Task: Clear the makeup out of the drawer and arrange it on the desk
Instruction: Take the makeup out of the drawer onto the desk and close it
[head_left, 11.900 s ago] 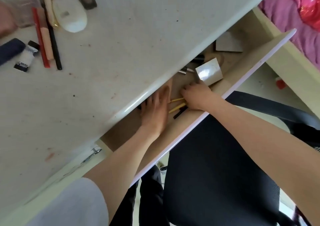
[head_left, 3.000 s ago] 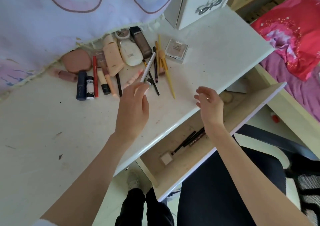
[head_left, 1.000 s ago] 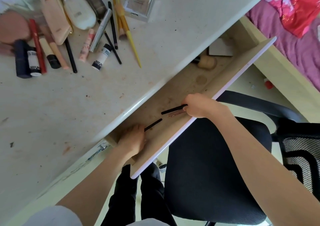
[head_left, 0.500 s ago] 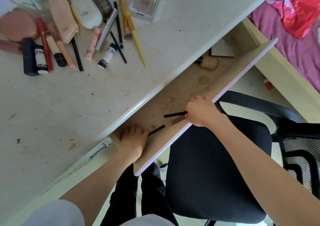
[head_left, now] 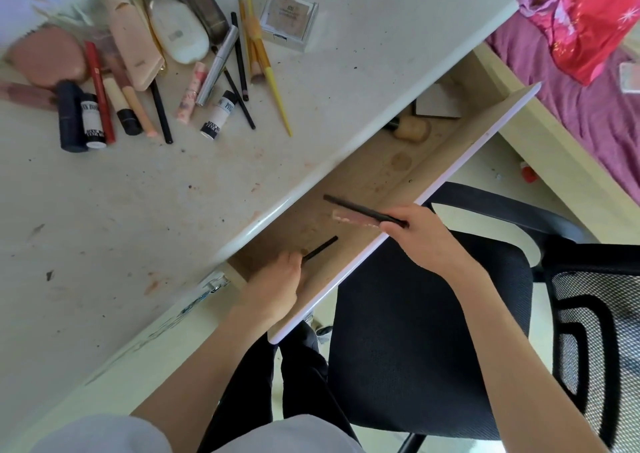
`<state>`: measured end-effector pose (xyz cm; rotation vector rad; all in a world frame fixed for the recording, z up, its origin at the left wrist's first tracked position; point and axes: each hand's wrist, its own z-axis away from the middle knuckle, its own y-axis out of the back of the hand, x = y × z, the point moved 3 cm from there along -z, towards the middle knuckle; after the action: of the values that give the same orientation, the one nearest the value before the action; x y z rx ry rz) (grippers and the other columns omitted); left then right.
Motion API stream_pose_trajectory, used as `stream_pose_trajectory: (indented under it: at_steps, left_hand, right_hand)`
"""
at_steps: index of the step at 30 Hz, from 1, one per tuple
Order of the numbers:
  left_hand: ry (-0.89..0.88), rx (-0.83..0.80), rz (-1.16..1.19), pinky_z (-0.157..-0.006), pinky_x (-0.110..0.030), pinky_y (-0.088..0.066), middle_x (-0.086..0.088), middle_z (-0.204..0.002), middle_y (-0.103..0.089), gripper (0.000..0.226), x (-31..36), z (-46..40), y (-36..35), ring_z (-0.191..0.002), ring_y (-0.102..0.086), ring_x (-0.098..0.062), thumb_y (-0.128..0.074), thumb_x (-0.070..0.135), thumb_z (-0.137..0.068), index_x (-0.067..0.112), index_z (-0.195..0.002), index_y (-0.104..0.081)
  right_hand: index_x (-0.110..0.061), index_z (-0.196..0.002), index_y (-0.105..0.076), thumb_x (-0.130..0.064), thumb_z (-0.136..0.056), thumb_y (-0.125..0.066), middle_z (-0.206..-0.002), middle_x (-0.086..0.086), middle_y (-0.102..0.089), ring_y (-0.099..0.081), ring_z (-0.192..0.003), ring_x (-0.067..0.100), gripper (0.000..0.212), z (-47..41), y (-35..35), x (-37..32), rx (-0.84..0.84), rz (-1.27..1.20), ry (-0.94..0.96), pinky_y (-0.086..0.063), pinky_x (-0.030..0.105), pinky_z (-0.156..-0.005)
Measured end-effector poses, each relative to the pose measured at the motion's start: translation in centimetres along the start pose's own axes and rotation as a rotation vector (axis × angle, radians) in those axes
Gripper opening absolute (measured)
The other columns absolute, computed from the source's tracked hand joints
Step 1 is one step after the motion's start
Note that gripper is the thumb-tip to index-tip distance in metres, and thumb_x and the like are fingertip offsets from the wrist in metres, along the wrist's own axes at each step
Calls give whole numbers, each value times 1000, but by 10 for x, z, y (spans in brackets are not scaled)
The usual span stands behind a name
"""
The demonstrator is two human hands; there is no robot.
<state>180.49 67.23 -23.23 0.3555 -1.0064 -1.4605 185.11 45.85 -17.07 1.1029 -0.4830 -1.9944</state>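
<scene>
The wooden drawer (head_left: 446,161) stands pulled out under the white desk (head_left: 145,203). My right hand (head_left: 415,234) is over the drawer's front edge, shut on a black pencil (head_left: 353,207) and a pinkish stick (head_left: 353,217) that point left. My left hand (head_left: 273,286) is at the drawer's near end, shut on another black pencil (head_left: 320,247). Deeper in the drawer lie a tan rounded brush (head_left: 412,129) and a grey card (head_left: 438,104). Several makeup items (head_left: 166,57) lie in a row on the desk's far side, with a square compact (head_left: 289,19) beside them.
A black office chair (head_left: 415,331) stands right under the drawer front, its mesh back (head_left: 595,331) at the right. A bed with purple sheet (head_left: 595,106) and red cloth (head_left: 581,12) runs along the right. My dark-trousered legs (head_left: 298,376) are below the drawer.
My right hand has lifted the black pencil and pinkish stick up off the drawer floor. My left hand has closed on the other black pencil and raised it slightly.
</scene>
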Motion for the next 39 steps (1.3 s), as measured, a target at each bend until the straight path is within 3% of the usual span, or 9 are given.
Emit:
stream_pose_trajectory:
  at_steps: [5,10,18,23,28,31,33,35,39]
  left_hand:
    - [86,128,581,-67,-24,-42,-3,-97,-49,19,7,22,46,-81,-56,-19,-35,10,-98,13,-115,-43]
    - [195,359,1131,-62,-16,-49,-17,-103,-55,21,-41,30,103,-76,-56,-13,-40,14,-99,4,-111,-53]
    - [361,689,1059,-63,-19,-44,-8,-116,-53,34,-133,-14,190,-86,-54,-14,-36,4,-96,9,-128,-47]
    - [453,785,996,-91,-38,-47,-15,-120,-54,39,-165,-35,214,-107,-53,-29,-40,-1,-91,5,-129,-47]
    - [369,794,954,-87,-33,-47,-9,-104,-53,40,-173,-38,236,-93,-52,-22,-43,-1,-89,3,-128,-47]
    - [283,775,985,-83,-23,-42,6,-97,-52,47,-172,-37,245,-92,-50,-15,-47,1,-87,10,-133,-42]
    - [207,771,1000,-86,-28,-40,13,-94,-49,40,-171,-34,247,-94,-47,-14,-44,1,-88,20,-123,-45]
    - [150,756,951,-78,-37,-41,-4,-91,-50,31,-170,-30,246,-86,-46,-20,-42,1,-87,23,-108,-46]
    - [200,687,771,-93,-42,-39,-30,-123,-47,44,-169,-23,234,-115,-45,-41,-41,3,-91,6,-135,-37]
  right_hand:
    - [-15,-97,-65,-17,-96,-49,-63,2,-49,-43,-53,8,16,12,-2,-26,137,-586,-117,-38,15,-53]
    - [-10,-87,-63,-15,-96,-47,-62,1,-51,-43,-50,7,19,-16,-15,-92,102,-712,-58,-38,12,-49]
    - [0,-99,-66,-5,-91,-48,-64,2,-55,-50,-55,11,21,-88,-44,-208,105,-684,40,-44,16,-55]
    - [0,-88,-62,1,-89,-45,-64,5,-52,-49,-54,12,17,-122,-60,-255,65,-750,-14,-40,12,-46]
    - [-3,-104,-62,3,-86,-46,-78,8,-56,-50,-66,16,25,-139,-59,-279,121,-827,-85,-43,22,-63]
    - [-12,-132,-50,-4,-91,-48,-112,2,-54,-49,-95,14,42,-138,-53,-284,118,-811,-97,-39,22,-82]
    - [-20,-123,-53,-5,-92,-46,-103,-4,-53,-48,-92,11,35,-135,-50,-285,113,-829,-82,-40,21,-80]
    - [-12,-107,-59,-3,-91,-42,-97,6,-60,-57,-89,21,24,-130,-48,-283,133,-802,-65,-48,29,-77]
    - [5,-127,-43,-6,-95,-39,-130,22,-50,-40,-125,38,34,-118,-45,-273,180,-709,-44,-31,47,-106]
